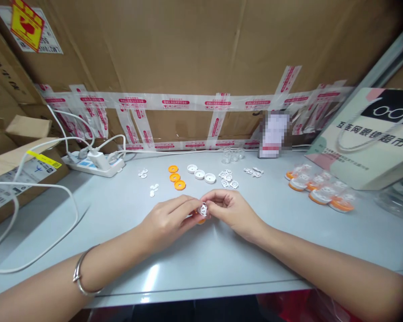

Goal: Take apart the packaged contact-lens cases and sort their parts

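Close together over the middle of the table, my left hand and my right hand both grip a small white-and-orange plastic piece. Its white openwork part faces up, and an orange edge shows beneath; fingers cover much of the rest. Beyond my hands lie three orange rings and three white round caps. To their right are white openwork discs and flat white cut-out pieces. Small white pieces sit in two groups on the left. Several clear domes stand at the back.
Several assembled clear-topped pieces with orange and white bases stand at right, before a paper bag. A phone leans on the large cardboard box. A power strip, a looping white cable and an opened carton occupy the left.
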{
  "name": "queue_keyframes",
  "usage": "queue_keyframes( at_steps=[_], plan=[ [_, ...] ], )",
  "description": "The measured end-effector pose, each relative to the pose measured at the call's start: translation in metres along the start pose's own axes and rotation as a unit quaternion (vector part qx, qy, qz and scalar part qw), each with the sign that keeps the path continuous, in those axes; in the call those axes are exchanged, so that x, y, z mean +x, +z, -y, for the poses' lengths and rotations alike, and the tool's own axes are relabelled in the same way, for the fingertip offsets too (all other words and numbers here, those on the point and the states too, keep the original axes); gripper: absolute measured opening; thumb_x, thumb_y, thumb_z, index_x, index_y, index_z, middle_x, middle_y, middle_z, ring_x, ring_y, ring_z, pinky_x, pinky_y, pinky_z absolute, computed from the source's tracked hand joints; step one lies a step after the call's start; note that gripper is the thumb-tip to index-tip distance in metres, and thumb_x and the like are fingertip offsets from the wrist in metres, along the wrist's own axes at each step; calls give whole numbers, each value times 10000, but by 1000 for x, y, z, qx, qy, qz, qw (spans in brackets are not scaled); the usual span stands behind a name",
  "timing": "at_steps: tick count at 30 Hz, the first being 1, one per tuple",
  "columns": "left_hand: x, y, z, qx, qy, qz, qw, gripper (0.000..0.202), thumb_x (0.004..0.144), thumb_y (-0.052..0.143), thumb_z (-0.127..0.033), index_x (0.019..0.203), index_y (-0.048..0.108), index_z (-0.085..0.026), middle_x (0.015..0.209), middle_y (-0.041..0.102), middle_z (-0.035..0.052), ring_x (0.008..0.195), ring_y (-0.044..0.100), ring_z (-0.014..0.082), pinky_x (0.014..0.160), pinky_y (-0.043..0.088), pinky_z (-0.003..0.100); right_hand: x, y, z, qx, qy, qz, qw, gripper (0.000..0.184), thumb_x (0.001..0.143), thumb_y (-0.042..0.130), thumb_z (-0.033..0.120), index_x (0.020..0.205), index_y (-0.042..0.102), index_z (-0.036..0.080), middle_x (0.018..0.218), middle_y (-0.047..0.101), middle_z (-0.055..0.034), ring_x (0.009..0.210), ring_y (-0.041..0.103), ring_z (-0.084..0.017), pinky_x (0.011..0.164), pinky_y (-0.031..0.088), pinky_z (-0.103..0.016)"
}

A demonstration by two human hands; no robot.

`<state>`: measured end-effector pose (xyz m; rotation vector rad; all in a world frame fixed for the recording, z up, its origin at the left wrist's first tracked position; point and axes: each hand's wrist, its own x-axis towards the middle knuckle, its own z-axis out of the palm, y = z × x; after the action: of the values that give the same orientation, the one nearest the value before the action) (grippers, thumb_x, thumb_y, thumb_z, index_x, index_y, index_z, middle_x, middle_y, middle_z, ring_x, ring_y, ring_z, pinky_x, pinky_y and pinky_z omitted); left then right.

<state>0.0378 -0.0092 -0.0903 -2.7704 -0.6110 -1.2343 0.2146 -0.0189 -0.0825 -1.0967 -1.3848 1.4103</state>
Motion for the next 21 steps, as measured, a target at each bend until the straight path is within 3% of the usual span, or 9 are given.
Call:
queue_keyframes(
  at_steps=[5,10,16,21],
  plan=[
    [-1,-3,-2,-3,27,8,1000,201,812,539,-95,1012,537,-117,880,656,70,770,615,108,652,524,192,-2,0,2,7,-2,8,1000,47,708,563,157,725,606,164,613,609,37,573,579,-80,607,478,-219],
    [2,-3,0,-67,-38,-27,997,187,791,575,-101,974,564,-137,800,640,42,686,599,88,619,514,177,-7,0,4,44,-12,47,998,149,723,630,267,812,588,156,730,635,2,656,606,-97,671,488,-247],
    [10,-4,-2,-114,-54,-47,991,175,782,577,-90,951,585,-132,750,645,35,636,610,82,595,517,164,-6,3,8,51,7,36,998,217,771,584,364,757,553,149,639,604,12,577,577,-85,611,477,-232],
    [12,-3,-3,-132,-106,-68,983,179,774,595,-129,951,595,-153,751,652,32,607,615,82,575,530,169,-7,7,7,-15,-56,-14,998,193,784,566,364,772,562,171,665,610,6,624,591,-108,627,477,-247]
  ],
)
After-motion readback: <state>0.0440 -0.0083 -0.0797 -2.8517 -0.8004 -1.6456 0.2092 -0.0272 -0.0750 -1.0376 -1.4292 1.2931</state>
